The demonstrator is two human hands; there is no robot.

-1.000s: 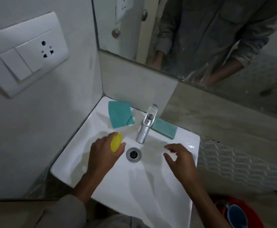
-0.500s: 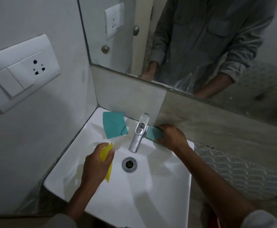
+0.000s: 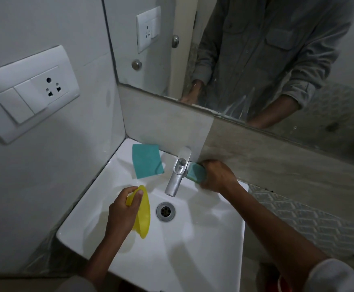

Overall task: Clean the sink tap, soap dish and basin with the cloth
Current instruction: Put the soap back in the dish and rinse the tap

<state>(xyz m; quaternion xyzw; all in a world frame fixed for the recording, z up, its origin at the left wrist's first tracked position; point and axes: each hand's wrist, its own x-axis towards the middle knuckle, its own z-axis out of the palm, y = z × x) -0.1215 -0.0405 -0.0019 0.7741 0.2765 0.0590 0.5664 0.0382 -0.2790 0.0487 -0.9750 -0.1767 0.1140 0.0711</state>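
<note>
Head view looks down on the white ceramic basin (image 3: 193, 245) set in a corner, its round metal drain (image 3: 165, 211) near the middle. At the back rim stands the chrome tap (image 3: 177, 175), its spout tilted toward me over the drain. My left hand (image 3: 123, 216) is curled around a yellow plastic soap dish (image 3: 144, 213), thumb on its upper edge, holding it on edge over the left half of the bowl, beside the drain. My right hand (image 3: 218, 174) reaches to the back rim just right of the tap and grips a teal rectangular block (image 3: 196, 172), fingers wrapped over its right end; whether it is a sponge or a folded cloth I cannot tell. Its left end sits behind the tap body, which hides part of it. A flat teal square cloth (image 3: 147, 161) lies on the back left corner of the basin, one corner hanging toward the bowl, apart from both hands. On the left wall is a white switch and socket plate (image 3: 33, 93). Above the tiled ledge, a mirror (image 3: 256, 49) reflects my grey shirt and both forearms.
</note>
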